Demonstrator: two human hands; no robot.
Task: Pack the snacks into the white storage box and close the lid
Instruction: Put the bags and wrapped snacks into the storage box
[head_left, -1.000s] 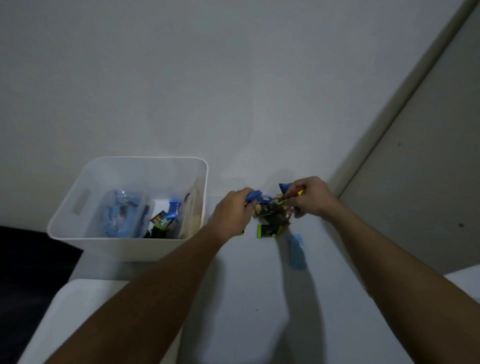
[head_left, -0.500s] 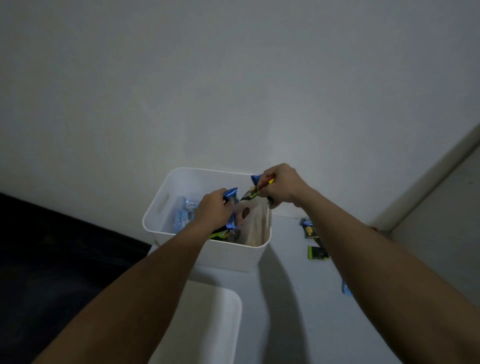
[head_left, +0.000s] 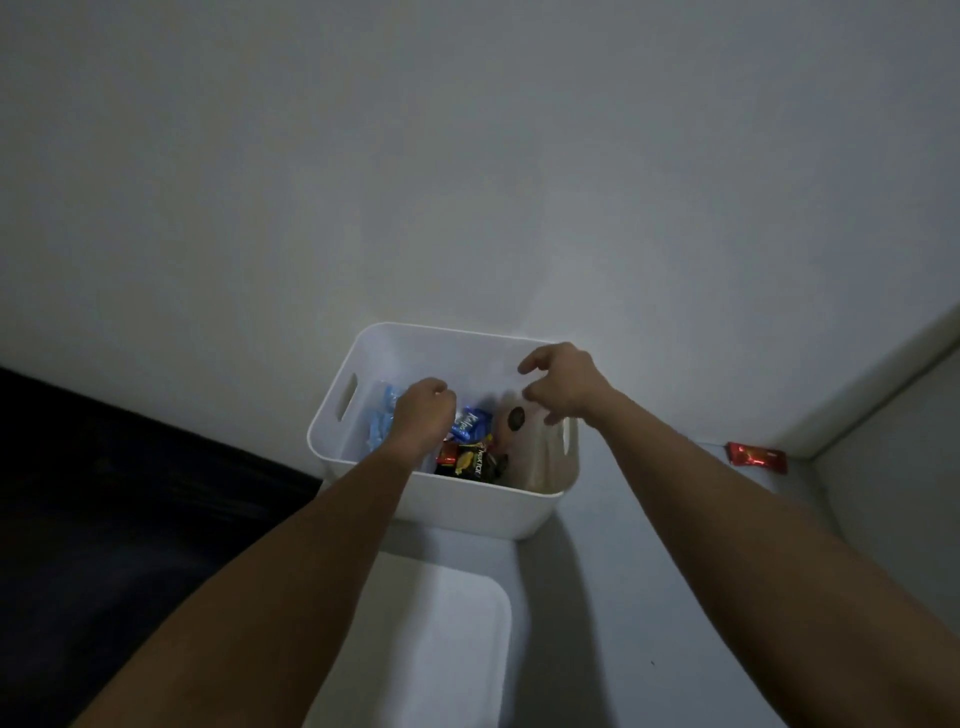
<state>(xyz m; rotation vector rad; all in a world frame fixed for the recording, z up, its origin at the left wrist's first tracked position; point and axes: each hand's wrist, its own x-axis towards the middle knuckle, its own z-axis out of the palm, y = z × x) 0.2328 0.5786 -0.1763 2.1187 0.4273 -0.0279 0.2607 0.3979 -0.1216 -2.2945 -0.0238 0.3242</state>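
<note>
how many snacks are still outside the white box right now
1 in view: a red foil-wrapped snack lying on the pale surface by the wall corner, right of the white plastic storage box. More may be hidden behind the right forearm or outside the frame.

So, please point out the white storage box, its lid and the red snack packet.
white storage box (head_left: 483, 512): head view, near outer wall.
lid (head_left: 441, 639): head view, flat top.
red snack packet (head_left: 757, 457): head view, wrapper middle.
</note>
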